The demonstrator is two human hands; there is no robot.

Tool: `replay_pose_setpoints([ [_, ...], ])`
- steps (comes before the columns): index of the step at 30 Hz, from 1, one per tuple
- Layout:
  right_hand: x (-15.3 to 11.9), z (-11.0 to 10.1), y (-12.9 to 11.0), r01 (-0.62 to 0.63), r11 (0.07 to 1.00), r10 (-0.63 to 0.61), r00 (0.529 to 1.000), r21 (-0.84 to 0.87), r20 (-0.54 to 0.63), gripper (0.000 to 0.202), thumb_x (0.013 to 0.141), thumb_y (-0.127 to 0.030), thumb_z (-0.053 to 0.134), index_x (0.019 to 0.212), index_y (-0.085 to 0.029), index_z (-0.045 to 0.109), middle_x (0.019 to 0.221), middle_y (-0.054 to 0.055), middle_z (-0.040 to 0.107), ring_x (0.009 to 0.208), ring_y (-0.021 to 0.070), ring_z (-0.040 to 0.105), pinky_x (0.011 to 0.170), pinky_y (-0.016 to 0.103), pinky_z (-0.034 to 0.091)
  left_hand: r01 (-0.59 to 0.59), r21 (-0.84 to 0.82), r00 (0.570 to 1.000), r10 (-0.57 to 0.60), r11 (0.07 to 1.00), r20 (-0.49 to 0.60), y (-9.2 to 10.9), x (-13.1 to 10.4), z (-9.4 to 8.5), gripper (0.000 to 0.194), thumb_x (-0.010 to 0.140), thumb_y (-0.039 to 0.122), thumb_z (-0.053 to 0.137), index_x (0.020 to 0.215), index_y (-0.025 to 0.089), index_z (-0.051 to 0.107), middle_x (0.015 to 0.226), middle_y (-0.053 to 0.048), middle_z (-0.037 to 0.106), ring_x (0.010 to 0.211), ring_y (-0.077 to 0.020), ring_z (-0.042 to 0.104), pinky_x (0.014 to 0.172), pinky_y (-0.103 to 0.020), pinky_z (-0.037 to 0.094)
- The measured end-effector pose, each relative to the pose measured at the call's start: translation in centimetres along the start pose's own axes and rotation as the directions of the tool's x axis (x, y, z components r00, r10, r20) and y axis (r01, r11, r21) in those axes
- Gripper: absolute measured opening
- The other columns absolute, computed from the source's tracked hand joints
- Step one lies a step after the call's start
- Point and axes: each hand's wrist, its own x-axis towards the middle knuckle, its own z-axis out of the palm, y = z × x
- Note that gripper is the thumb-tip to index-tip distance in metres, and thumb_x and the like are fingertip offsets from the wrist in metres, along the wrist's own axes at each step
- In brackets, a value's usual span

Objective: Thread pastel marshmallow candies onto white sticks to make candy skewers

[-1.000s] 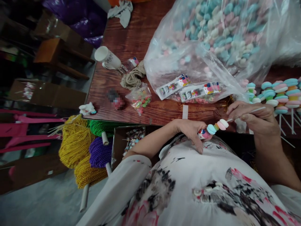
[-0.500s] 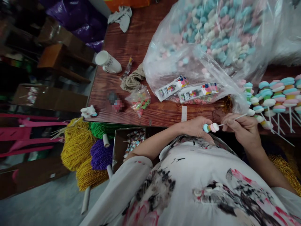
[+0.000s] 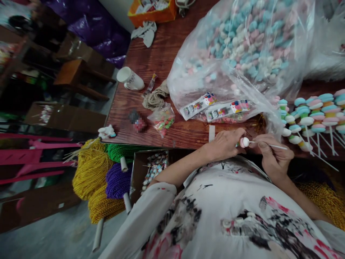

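My left hand (image 3: 228, 144) is wrapped round a marshmallow skewer (image 3: 244, 142) at the table's near edge. Only the white and pink end pieces and a bit of colour show; the rest of the candy is covered by my fingers. A thin white stick runs out to the right, and my right hand (image 3: 276, 154) pinches it between thumb and fingers. Just right of that hand, finished-looking marshmallow skewers (image 3: 315, 115) lie in a row, sticks pointing toward me. Behind my hands sits a large clear bag (image 3: 185, 64) of blue, pink and white marshmallows.
Printed packets (image 3: 198, 106) lie against the bag. To the left are a small bag of gummy candy (image 3: 163, 120), a rope coil (image 3: 156, 97) and a white mug (image 3: 130, 79). Below the table edge stand a box of wrapped sweets (image 3: 156, 167) and yellow cord bundles (image 3: 90, 169).
My left hand has closed further over the candy, so fewer pieces show. My right hand still pinches the stick, its fingers slightly shifted. The whole view has tilted a little.
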Motion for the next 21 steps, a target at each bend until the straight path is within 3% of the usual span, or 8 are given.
replay_pose_setpoints([
  [2, 0.1, 0.3, 0.7, -0.133, 0.982, 0.142, 0.988, 0.136, -0.057, 0.014, 0.094, -0.027, 0.066, 0.086, -0.025, 0.078, 0.079, 0.002, 0.074, 0.075, 0.0182, 0.068, 0.077, 0.035, 0.054, -0.068, 0.000, 0.997, 0.068, 0.998, -0.035, -0.3, 0.0, 0.3, 0.057, 0.086, 0.039, 0.070, 0.132, 0.016, 0.047, 0.117, -0.012, 0.068, 0.108, -0.0265, 0.065, 0.087, -0.036, 0.049],
  [5, 0.7, 0.2, 1.8, -0.246, 0.908, 0.276, 0.960, 0.338, -0.043, 0.012, 0.091, -0.031, 0.070, 0.086, -0.024, 0.078, 0.077, 0.001, 0.074, 0.068, 0.0158, 0.067, 0.071, 0.031, 0.055, -0.127, -0.023, 0.990, 0.125, 0.992, -0.066, -1.4, -0.3, -0.3, 0.097, 0.077, 0.055, 0.077, 0.152, 0.017, 0.028, 0.137, -0.020, 0.059, 0.126, -0.0323, 0.057, 0.102, -0.046, 0.046],
  [7, 1.0, -0.1, 2.3, -0.213, 0.902, 0.228, 0.974, 0.376, 0.003, 0.011, 0.090, -0.030, 0.071, 0.085, -0.025, 0.079, 0.076, 0.001, 0.074, 0.071, 0.0162, 0.067, 0.073, 0.031, 0.054, -0.081, -0.023, 0.995, 0.080, 0.996, -0.055, -2.4, -0.7, -1.6, 0.116, 0.068, 0.063, 0.080, 0.156, 0.017, 0.021, 0.146, -0.024, 0.051, 0.131, -0.0358, 0.053, 0.105, -0.049, 0.044],
  [9, 1.2, -0.5, 2.6, -0.142, 0.923, 0.135, 0.990, 0.358, 0.046, 0.013, 0.091, -0.029, 0.069, 0.083, -0.026, 0.079, 0.075, 0.001, 0.074, 0.079, 0.0186, 0.067, 0.080, 0.034, 0.054, -0.033, -0.010, 0.999, 0.033, 0.999, -0.003, -3.6, -1.2, -3.1, 0.122, 0.062, 0.065, 0.084, 0.156, 0.016, 0.025, 0.150, -0.025, 0.047, 0.135, -0.0373, 0.051, 0.107, -0.048, 0.042],
  [12, 1.2, -1.3, 2.5, -0.040, 0.954, 0.013, 0.995, 0.298, 0.094, 0.016, 0.092, -0.027, 0.065, 0.087, -0.027, 0.081, 0.076, 0.002, 0.075, 0.087, 0.0239, 0.067, 0.087, 0.043, 0.053, -0.043, -0.014, 0.987, 0.045, 0.999, 0.152, -4.6, -1.6, -4.8, 0.107, 0.061, 0.062, 0.085, 0.147, 0.015, 0.042, 0.142, -0.020, 0.057, 0.128, -0.0336, 0.056, 0.103, -0.040, 0.043],
  [15, 1.4, -2.2, 1.9, 0.049, 0.974, -0.079, 0.988, 0.220, 0.129, 0.016, 0.090, -0.028, 0.066, 0.094, -0.030, 0.081, 0.082, 0.003, 0.077, 0.091, 0.0281, 0.069, 0.090, 0.049, 0.052, -0.039, -0.057, 0.967, 0.052, 0.998, 0.250, -4.5, -1.4, -5.1, 0.069, 0.068, 0.057, 0.082, 0.122, 0.016, 0.063, 0.110, -0.008, 0.073, 0.099, -0.0230, 0.066, 0.085, -0.028, 0.045],
  [18, 1.8, -3.1, 1.2, 0.140, 0.983, -0.160, 0.970, 0.115, 0.185, 0.017, 0.087, -0.028, 0.069, 0.096, -0.033, 0.082, 0.085, 0.002, 0.078, 0.095, 0.0307, 0.070, 0.093, 0.053, 0.052, -0.004, -0.066, 0.982, 0.017, 0.998, 0.189, -4.0, -1.1, -4.5, 0.042, 0.075, 0.051, 0.076, 0.093, 0.015, 0.066, 0.082, 0.000, 0.068, 0.074, -0.0144, 0.060, 0.068, -0.024, 0.038],
  [21, 1.9, -3.3, 0.8, 0.204, 0.979, -0.197, 0.948, -0.005, 0.250, 0.018, 0.085, -0.027, 0.071, 0.097, -0.035, 0.081, 0.087, 0.000, 0.079, 0.096, 0.0307, 0.071, 0.092, 0.055, 0.052, -0.002, 0.090, 1.000, 0.001, 0.996, 0.009, -3.5, -1.3, -3.4, 0.023, 0.082, 0.037, 0.069, 0.086, 0.015, 0.063, 0.081, -0.001, 0.066, 0.073, -0.0146, 0.058, 0.064, -0.026, 0.033],
])
